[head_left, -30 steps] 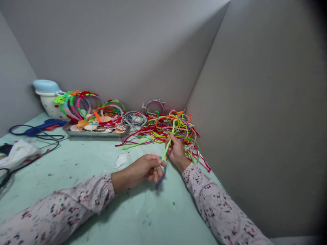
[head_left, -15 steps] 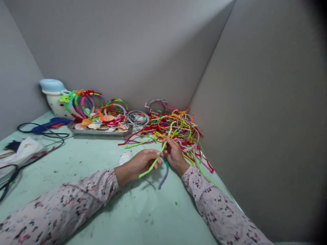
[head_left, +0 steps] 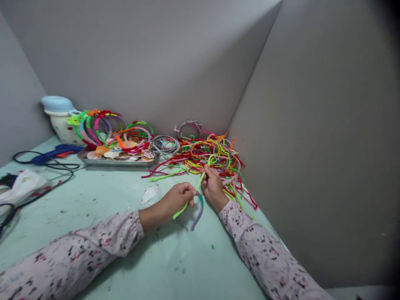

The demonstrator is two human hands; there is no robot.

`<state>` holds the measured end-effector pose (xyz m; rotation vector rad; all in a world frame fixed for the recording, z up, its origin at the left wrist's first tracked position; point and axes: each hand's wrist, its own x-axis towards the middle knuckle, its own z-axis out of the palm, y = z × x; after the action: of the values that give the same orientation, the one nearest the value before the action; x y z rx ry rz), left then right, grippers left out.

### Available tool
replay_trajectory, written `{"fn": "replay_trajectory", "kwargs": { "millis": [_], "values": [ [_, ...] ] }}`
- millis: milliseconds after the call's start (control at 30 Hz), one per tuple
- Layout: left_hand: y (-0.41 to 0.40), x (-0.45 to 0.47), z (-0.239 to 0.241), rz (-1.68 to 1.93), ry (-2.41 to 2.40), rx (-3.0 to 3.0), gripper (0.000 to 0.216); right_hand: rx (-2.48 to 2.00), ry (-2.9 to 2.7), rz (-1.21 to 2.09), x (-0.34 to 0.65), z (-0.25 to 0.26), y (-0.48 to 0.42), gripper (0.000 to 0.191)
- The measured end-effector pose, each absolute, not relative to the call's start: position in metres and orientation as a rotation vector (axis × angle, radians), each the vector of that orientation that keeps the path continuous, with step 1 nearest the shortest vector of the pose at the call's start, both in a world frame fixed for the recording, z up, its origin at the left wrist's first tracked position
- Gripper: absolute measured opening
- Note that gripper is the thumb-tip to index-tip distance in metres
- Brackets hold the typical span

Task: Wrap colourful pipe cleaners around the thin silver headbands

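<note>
A lime-green pipe cleaner (head_left: 180,211) runs slantwise between my hands, its lower end hanging below the left fingers. My left hand (head_left: 175,199) is closed in a pinch on it. Right at these fingertips is the teal top of a curved strip wrapped in teal and purple fuzz (head_left: 196,218), which hangs down; whether the left fingers hold it too I cannot tell. My right hand (head_left: 214,189) pinches the pipe cleaner higher up, beside the heap of loose pipe cleaners (head_left: 215,152). A thin grey wire (head_left: 183,225) shows faintly under the left hand.
Behind, a metal tray (head_left: 117,163) bears shells and fuzzy coloured hoops (head_left: 101,129). Near it are coiled grey wire (head_left: 165,145) and a white and blue jar (head_left: 62,121). A blue tool (head_left: 54,154), black cable (head_left: 67,166) and plastic bag (head_left: 26,185) lie left. Grey walls enclose the table.
My left fingers have closed in more on the lime-green pipe cleaner, and the teal end now shows beside their tips. The view has shifted slightly, so the background sits further left.
</note>
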<state>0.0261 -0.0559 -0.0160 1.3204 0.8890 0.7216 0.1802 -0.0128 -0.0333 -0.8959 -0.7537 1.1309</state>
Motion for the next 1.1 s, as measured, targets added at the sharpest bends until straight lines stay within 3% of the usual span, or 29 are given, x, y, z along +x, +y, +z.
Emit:
{"fn": "replay_trajectory", "kwargs": {
  "millis": [333,600,800,1100],
  "values": [
    [-0.057,0.022,-0.019,0.738,0.718,1.242,0.024,-0.833,-0.880,1.280,0.180,-0.036,-0.016,0.033],
    [-0.062,0.024,-0.014,0.603,0.678,1.168,0.027,-0.799,-0.625,1.220,0.197,-0.032,-0.007,0.026],
    [-0.061,0.022,-0.011,0.679,0.700,1.145,0.033,-0.824,-0.863,1.379,0.178,-0.030,-0.021,0.032],
    [-0.063,0.022,-0.013,0.667,0.737,1.147,0.030,-0.833,-0.796,1.183,0.199,-0.030,-0.010,0.028]
  ]
}}
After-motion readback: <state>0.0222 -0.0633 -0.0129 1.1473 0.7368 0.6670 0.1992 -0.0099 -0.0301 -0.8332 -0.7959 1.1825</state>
